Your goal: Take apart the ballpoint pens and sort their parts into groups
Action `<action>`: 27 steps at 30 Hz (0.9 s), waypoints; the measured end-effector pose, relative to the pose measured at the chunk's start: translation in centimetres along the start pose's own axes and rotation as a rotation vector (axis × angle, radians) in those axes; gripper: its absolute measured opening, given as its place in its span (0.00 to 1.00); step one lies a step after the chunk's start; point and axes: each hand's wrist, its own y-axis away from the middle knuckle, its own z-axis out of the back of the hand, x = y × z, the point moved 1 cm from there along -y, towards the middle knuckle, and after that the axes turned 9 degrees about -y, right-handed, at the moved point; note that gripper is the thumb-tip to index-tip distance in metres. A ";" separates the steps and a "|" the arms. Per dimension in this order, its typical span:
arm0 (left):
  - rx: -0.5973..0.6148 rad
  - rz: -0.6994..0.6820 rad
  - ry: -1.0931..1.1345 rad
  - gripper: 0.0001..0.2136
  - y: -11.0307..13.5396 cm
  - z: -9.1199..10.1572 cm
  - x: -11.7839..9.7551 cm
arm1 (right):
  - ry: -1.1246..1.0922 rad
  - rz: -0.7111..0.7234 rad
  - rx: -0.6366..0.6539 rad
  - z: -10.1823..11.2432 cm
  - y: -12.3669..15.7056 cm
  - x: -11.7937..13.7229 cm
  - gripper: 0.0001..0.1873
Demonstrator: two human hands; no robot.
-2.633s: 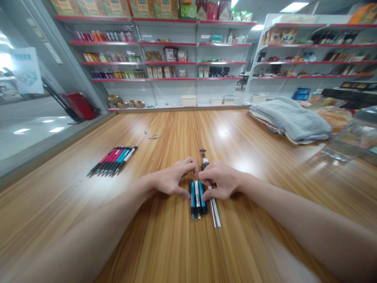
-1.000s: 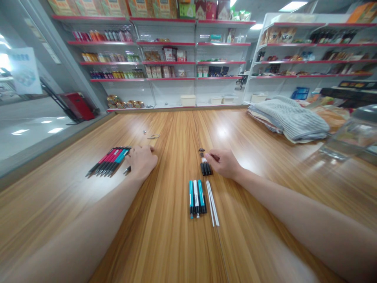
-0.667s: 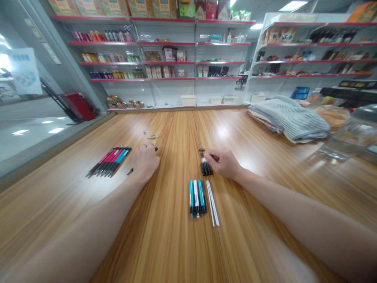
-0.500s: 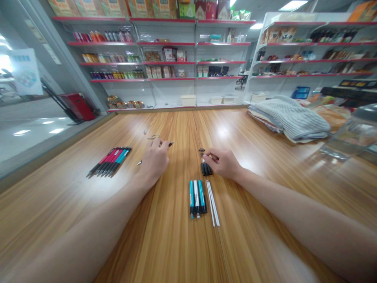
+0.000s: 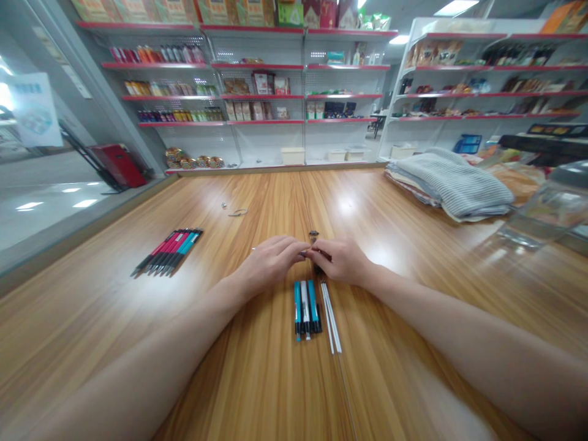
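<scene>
My left hand (image 5: 271,260) is closed around a pen (image 5: 303,253), mostly hidden in the fingers; its dark end pokes out at the right and a silvery tip at the left. Fingertips of my right hand (image 5: 340,260) pinch together at the pen's dark end; whatever they hold is too small to make out. Under the right hand, short black pen grips are mostly covered. Small dark parts (image 5: 314,233) lie just beyond. Closer to me are blue and white pen barrels (image 5: 304,306) and thin white refills (image 5: 331,318), side by side.
Several pink and blue pens (image 5: 172,251) lie in a row at the left of the wooden table (image 5: 257,380). A thin ring-like piece (image 5: 239,212) sits farther back. Folded cloths (image 5: 450,184) and a clear container (image 5: 546,208) are on the right. Stocked shelves (image 5: 261,122) stand behind.
My left hand has moved right with the pen, up to my right hand. The right hand has shifted slightly and now covers most of the black grips.
</scene>
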 end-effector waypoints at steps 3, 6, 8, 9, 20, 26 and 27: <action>-0.032 0.078 -0.101 0.11 0.1 0.0 0.7 | -0.036 -0.087 -0.082 0.3 0.0 -0.6 0.19; -0.059 0.188 -0.128 0.12 0.3 0.1 1.3 | -0.058 -0.171 -0.209 0.6 0.0 -1.6 0.21; -0.076 0.247 -0.112 0.12 0.4 0.1 1.6 | -0.067 -0.206 -0.268 0.7 0.0 -2.1 0.22; -0.084 0.267 -0.101 0.12 0.4 0.0 1.7 | -0.069 -0.215 -0.283 0.7 -0.1 -2.3 0.21; -0.110 0.373 -0.068 0.11 0.7 -0.4 2.5 | -0.072 -0.243 -0.333 0.8 0.0 -2.4 0.22; -0.066 0.379 -0.127 0.12 0.8 -0.6 2.8 | -0.089 -0.247 -0.341 0.9 -0.1 -2.4 0.23; -0.056 0.374 -0.136 0.12 0.8 -0.5 2.7 | -0.091 -0.247 -0.347 0.9 -0.1 -2.4 0.23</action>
